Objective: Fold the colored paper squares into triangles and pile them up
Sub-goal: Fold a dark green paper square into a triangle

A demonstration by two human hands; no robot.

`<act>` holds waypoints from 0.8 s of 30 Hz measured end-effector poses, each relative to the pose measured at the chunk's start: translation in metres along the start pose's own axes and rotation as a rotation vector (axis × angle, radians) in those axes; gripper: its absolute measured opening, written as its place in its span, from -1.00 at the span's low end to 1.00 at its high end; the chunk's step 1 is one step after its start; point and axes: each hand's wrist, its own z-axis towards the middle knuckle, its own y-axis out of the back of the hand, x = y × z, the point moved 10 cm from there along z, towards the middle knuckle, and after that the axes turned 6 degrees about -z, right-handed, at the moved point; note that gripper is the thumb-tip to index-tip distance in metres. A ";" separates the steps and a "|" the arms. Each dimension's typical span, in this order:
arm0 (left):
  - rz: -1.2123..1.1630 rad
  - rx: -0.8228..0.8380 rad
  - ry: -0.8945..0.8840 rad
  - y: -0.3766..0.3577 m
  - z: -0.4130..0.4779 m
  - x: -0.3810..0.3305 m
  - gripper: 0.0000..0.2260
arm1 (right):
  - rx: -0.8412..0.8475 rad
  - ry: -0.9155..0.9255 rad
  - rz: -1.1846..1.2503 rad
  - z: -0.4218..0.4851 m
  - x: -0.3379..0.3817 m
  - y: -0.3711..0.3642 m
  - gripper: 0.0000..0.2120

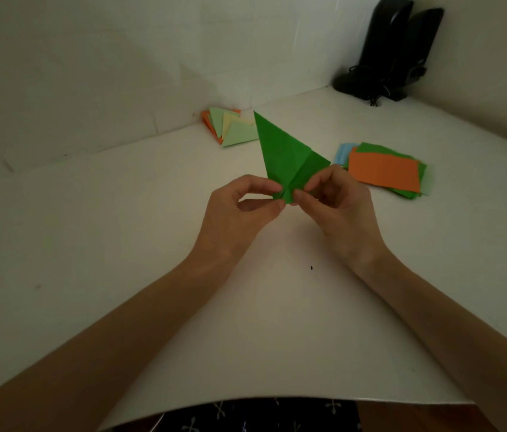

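Both hands are on it: the left hand [246, 204] and the right hand [336, 201] each pinch the near corner of the dark green sheet [280, 148]. It's thumb against forefinger, a narrow grip either side of the centre crease. The paper stands up off the desk [121, 244], its long point aimed away towards the wall and a shorter flap spreading right.

The job here, I'd say, is matching corners. Line the layers up edge to edge first, then lay it down and run a fingertip along the fold so the crease comes out sharp.

Beyond the point, by the wall, sits the pile of folded triangles [230, 129], pale green, yellow and orange. Just right of the right hand lies the stack of unfolded squares [383, 171], orange on top. Open desk lies beneath and left of the hands. The black speakers [395, 48] stand well apart in the far corner.
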 end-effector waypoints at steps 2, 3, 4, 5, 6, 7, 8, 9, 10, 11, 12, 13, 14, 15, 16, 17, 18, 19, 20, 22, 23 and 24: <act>-0.019 -0.007 0.001 0.001 0.000 0.000 -0.85 | 0.009 0.009 0.009 0.000 0.001 -0.002 -0.75; -0.024 -0.019 -0.003 0.002 0.001 0.000 -0.85 | 0.025 0.013 0.015 -0.001 0.002 -0.004 -0.76; -0.021 -0.029 -0.006 0.004 0.001 0.000 -0.84 | 0.044 0.014 0.014 -0.001 0.002 -0.006 -0.76; -0.014 -0.033 -0.006 0.004 0.001 0.000 -0.84 | 0.061 0.016 0.001 -0.001 0.003 -0.008 -0.75; -0.005 -0.032 -0.003 0.004 0.002 0.000 -0.84 | 0.074 0.019 -0.015 -0.001 0.003 -0.010 -0.74; 0.005 -0.030 0.002 0.004 0.002 0.001 -0.83 | 0.082 0.017 -0.016 -0.001 0.002 -0.011 -0.73; 0.014 -0.028 0.007 0.003 0.002 0.002 -0.83 | 0.087 0.009 0.001 -0.001 0.001 -0.011 -0.74; 0.021 -0.025 0.013 0.003 0.002 0.002 -0.82 | 0.091 0.001 0.031 0.000 0.000 -0.012 -0.75; 0.020 -0.022 0.019 0.003 0.003 0.003 -0.81 | 0.098 -0.008 0.061 0.000 -0.001 -0.012 -0.76; 0.009 -0.018 0.026 0.004 0.004 0.003 -0.80 | 0.108 -0.015 0.087 0.001 -0.002 -0.012 -0.76; -0.008 -0.015 0.035 0.004 0.006 0.004 -0.80 | 0.124 -0.022 0.108 0.002 -0.002 -0.011 -0.76; -0.024 -0.012 0.043 0.005 0.007 0.005 -0.79 | 0.144 -0.024 0.133 0.003 -0.001 -0.011 -0.74; -0.034 -0.008 0.052 0.006 0.008 0.006 -0.79 | 0.172 -0.024 0.159 0.003 0.001 -0.012 -0.72; -0.036 0.002 0.064 0.006 0.009 0.007 -0.79 | 0.201 -0.027 0.175 0.003 0.001 -0.012 -0.71; -0.029 0.019 0.081 0.006 0.010 0.008 -0.79 | 0.229 -0.030 0.178 0.003 0.002 -0.013 -0.69; -0.018 0.038 0.100 0.006 0.010 0.010 -0.80 | 0.258 -0.034 0.171 0.003 0.000 -0.013 -0.67; -0.006 0.055 0.116 0.007 0.010 0.012 -0.81 | 0.294 -0.040 0.165 0.003 -0.001 -0.013 -0.65; 0.006 0.064 0.125 0.008 0.011 0.014 -0.81 | 0.335 -0.047 0.160 0.002 -0.002 -0.013 -0.61; 0.014 0.064 0.124 0.011 0.013 0.014 -0.81 | 0.378 -0.045 0.153 0.002 -0.002 -0.013 -0.57; 0.019 0.061 0.104 0.016 0.016 0.011 -0.78 | 0.435 -0.009 0.130 0.002 0.001 -0.010 -0.47; 0.026 0.068 0.093 0.016 0.016 0.009 -0.77 | 0.446 0.018 0.120 0.002 0.004 -0.009 -0.43; 0.046 0.084 0.080 0.014 0.016 0.007 -0.77 | 0.451 0.047 0.113 0.002 0.008 -0.009 -0.43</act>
